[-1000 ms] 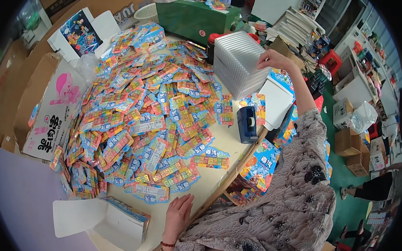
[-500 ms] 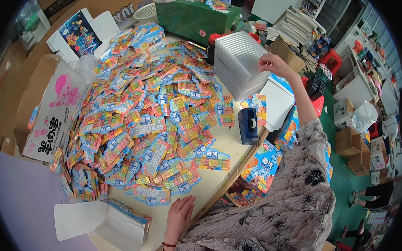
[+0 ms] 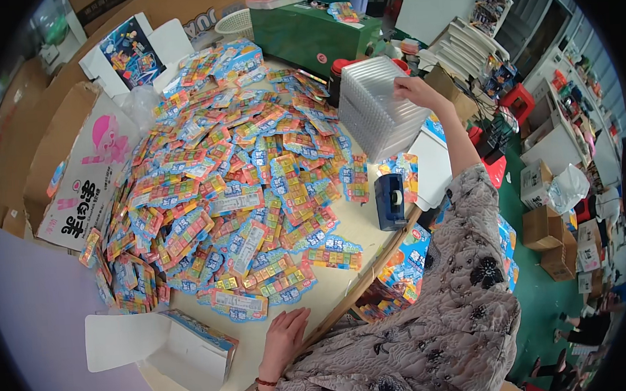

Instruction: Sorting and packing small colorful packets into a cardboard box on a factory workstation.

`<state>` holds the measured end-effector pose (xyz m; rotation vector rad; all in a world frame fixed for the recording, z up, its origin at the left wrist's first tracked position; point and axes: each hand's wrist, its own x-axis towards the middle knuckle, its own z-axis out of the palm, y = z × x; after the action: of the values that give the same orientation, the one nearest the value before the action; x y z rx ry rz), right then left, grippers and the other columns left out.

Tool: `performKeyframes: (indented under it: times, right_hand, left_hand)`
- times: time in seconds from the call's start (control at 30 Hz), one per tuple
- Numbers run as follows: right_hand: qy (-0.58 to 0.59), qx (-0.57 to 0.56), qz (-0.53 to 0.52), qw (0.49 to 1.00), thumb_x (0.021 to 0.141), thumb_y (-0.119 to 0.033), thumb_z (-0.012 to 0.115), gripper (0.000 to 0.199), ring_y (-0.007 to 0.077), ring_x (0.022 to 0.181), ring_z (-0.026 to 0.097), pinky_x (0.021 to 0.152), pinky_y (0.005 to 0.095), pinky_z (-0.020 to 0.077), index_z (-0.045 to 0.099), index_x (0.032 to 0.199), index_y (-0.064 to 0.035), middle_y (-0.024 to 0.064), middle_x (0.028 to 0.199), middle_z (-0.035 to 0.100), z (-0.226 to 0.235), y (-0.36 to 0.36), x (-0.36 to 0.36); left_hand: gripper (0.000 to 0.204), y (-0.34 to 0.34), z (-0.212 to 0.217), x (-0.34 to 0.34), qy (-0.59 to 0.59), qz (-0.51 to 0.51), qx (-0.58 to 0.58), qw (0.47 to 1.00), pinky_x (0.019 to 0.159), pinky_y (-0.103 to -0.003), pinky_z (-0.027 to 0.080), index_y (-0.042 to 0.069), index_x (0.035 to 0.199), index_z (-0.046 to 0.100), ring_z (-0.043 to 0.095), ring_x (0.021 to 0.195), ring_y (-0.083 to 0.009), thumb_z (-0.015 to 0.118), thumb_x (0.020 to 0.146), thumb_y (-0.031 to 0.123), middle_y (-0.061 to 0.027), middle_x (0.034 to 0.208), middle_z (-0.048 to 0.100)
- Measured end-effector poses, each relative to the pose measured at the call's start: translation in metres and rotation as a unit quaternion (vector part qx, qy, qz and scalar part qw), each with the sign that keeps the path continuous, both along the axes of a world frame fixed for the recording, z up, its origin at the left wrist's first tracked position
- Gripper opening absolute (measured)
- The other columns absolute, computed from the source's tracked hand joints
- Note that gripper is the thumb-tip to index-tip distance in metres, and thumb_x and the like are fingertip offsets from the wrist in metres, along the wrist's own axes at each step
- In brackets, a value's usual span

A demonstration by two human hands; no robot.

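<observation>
My right hand (image 3: 418,93) is at the upper right side of a stack of clear ribbed plastic trays (image 3: 372,104), its fingers pinched on a tray edge. How many trays it grips cannot be made out. My left hand (image 3: 286,331) lies on the near table edge with its fingers stretched out, holding nothing. Just ahead of it spreads a big heap of colourful blister-like candy packs (image 3: 233,164) with blue wavy headers. A white-lined display box (image 3: 187,354) stands with its flap raised, left of my left hand.
A blue tape dispenser (image 3: 391,202) and a white card or lid (image 3: 428,165) are near the right table edge. At the back are a green metal box (image 3: 311,34) and a printed display box (image 3: 130,53). A large carton (image 3: 85,165) borders the heap's left. Printed boxes (image 3: 405,261) sit below the table edge.
My right hand has shifted slightly left and up along the tray stack, its fingers now over the trays' edge. My left hand stays on the table. The whole view has shifted a little.
</observation>
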<state>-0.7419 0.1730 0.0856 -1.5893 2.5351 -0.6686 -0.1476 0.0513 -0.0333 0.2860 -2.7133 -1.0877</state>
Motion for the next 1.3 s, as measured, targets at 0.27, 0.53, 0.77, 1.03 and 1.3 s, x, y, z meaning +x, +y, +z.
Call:
performKeyframes:
  times: [0.27, 0.53, 0.77, 1.03, 1.3]
  right_hand:
    - [0.251, -0.069, -0.176, 0.949, 0.087, -0.013, 0.053, 0.01, 0.0367, 0.075, 0.059, 0.064, 0.045, 0.0455, 0.051, 0.093, -0.0051, 0.0175, 0.077, 0.059, 0.052, -0.055, -0.018]
    - [0.435, -0.291, 0.078, 0.848, 0.08, -0.001, 0.056, 0.02, 0.0328, 0.089, 0.058, 0.078, 0.0399, 0.0466, 0.059, 0.099, -0.007, 0.0104, 0.091, 0.062, 0.126, -0.163, 0.158]
    - [-0.011, -0.34, 0.523, 0.782, 0.07, -0.007, 0.062, 0.009, 0.0261, 0.079, 0.06, 0.072, 0.0346, 0.0469, 0.06, 0.079, -0.0054, 0.0075, 0.082, 0.063, 0.037, -0.18, 0.433]
    - [-0.148, -0.422, 0.38, 0.81, 0.085, -0.008, 0.061, 0.029, 0.0232, 0.091, 0.062, 0.083, 0.0339, 0.0468, 0.052, 0.112, -0.0024, 0.0076, 0.098, 0.065, 0.037, -0.232, 0.511]
    - [-0.297, -0.161, 0.183, 0.923, 0.091, -0.009, 0.056, 0.019, 0.011, 0.079, 0.061, 0.072, 0.0253, 0.0486, 0.056, 0.108, -0.0007, 0.0045, 0.093, 0.063, -0.076, -0.153, 0.458]
  left_hand:
    - [0.029, -0.012, 0.009, 0.012, -0.005, 0.022, 0.002, 1.0, 0.081, -0.041, 0.049, 0.008, 0.111, 0.063, 0.061, 0.092, -0.0294, 0.063, 0.082, 0.005, -0.0085, 0.107, 0.065]
    - [0.068, -0.009, 0.019, 0.043, 0.112, 0.121, -0.071, 0.984, 0.101, -0.049, 0.038, 0.012, 0.141, 0.034, 0.046, 0.121, -0.0399, 0.067, 0.082, 0.013, -0.0215, 0.139, 0.04]
    - [0.108, -0.038, 0.081, 0.084, 0.24, 0.441, -0.204, 0.84, 0.105, -0.058, 0.027, 0.002, 0.144, 0.019, 0.034, 0.129, -0.0411, 0.086, 0.063, 0.028, -0.0246, 0.142, 0.031]
    - [0.068, -0.068, 0.059, 0.17, 0.29, 0.62, 0.045, 0.728, 0.079, -0.025, 0.045, 0.001, 0.139, 0.03, 0.054, 0.088, -0.0141, 0.068, 0.082, 0.002, -0.0077, 0.104, 0.053]
    - [0.065, -0.077, 0.005, 0.182, 0.048, 0.657, -0.025, 0.752, 0.074, -0.034, 0.044, 0.004, 0.143, 0.026, 0.049, 0.083, -0.0245, 0.058, 0.086, -0.001, -0.0144, 0.102, 0.044]
